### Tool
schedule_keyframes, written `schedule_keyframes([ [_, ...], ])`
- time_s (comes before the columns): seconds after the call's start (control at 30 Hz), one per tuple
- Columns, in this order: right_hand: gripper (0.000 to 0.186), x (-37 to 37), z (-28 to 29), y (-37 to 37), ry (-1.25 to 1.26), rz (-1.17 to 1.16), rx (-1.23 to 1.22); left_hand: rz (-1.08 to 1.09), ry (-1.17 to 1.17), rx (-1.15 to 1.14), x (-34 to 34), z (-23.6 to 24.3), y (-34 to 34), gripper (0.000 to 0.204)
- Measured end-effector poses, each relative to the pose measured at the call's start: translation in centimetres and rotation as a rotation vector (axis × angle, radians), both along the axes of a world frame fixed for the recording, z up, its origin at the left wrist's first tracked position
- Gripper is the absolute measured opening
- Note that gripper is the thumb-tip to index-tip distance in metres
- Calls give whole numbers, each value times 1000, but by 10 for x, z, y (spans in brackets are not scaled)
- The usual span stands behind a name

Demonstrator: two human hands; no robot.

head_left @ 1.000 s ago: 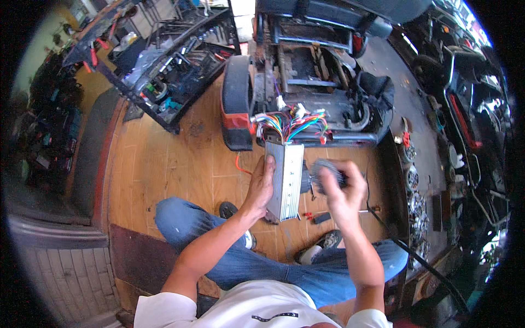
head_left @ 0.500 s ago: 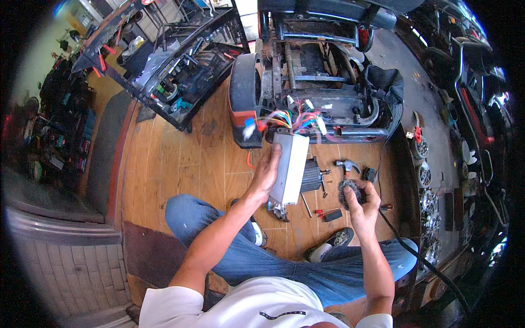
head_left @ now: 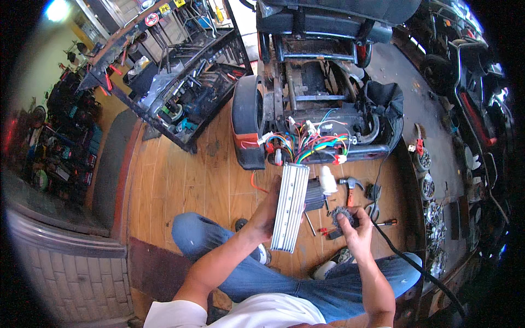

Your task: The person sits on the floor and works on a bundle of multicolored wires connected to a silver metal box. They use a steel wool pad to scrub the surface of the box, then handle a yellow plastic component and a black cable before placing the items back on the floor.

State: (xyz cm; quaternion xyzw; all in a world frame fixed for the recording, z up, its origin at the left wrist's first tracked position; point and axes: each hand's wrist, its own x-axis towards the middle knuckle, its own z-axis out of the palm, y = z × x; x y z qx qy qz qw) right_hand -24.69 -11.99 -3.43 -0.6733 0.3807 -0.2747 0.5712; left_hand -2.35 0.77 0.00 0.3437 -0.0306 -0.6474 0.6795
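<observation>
Left hand [head_left: 266, 215]: closed around the long silver ribbed metal box [head_left: 290, 210]. You support it from its left side, most of your fingers hidden behind it, so how tightly they press cannot be told.

Right hand [head_left: 358, 232]: pinched nearly closed, thumb against fingers, on the grey, tangled, round scouring pad [head_left: 342, 216] (steel wool, by its look). The pad sits to the right of the box, apart from it.

Change: half a second ago you show a smoother, pale face of the box; now its grooved face, with a row of small dots, is turned up and the whole box is lower. The pad remains off the metal, so this reads as a turn of the workpiece, with no rubbing under way.

Outward: multicoloured thin wires with white plastic plugs, fanned from the box's far end; one black finned block [head_left: 314, 195], partly behind the box; one claw hammer with orange-and-dark handle [head_left: 350, 189], on the brown wood-look floor [head_left: 186, 175]; beyond, the dark metal vehicle frame [head_left: 322, 98].
</observation>
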Motion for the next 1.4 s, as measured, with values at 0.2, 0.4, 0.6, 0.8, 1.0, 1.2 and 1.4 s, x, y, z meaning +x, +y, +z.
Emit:
schedule_keyframes([
  [0.2, 22, 6, -3, 3, -12, 56, 38, 4, -128, 41, -2, 2, -3, 69],
  [0.4, 20, 9, -13, 15, -35, 72, 15, 9, -170, 55, 4, -18, -9, 64],
  [0.6, 28, 16, 10, 25, -75, -42, -161, 207, -606, 101, 4, -36, -13, 55],
  [0.8, 22, 42, 45, 18, -61, -66, -357, 338, -980, 122, -1, -30, -12, 56],
  [1.0, 19, 75, 60, 5, 96, -57, -440, 334, -1224, 110, 0, -31, -9, 52],
  [1.2, 21, 82, 66, 5, 143, 96, -504, 302, -1251, 159, 7, -42, -7, 52],
  [1.4, 18, 88, 70, 1, 207, 297, -561, 356, -1182, 208, 8, -52, -6, 58],
])
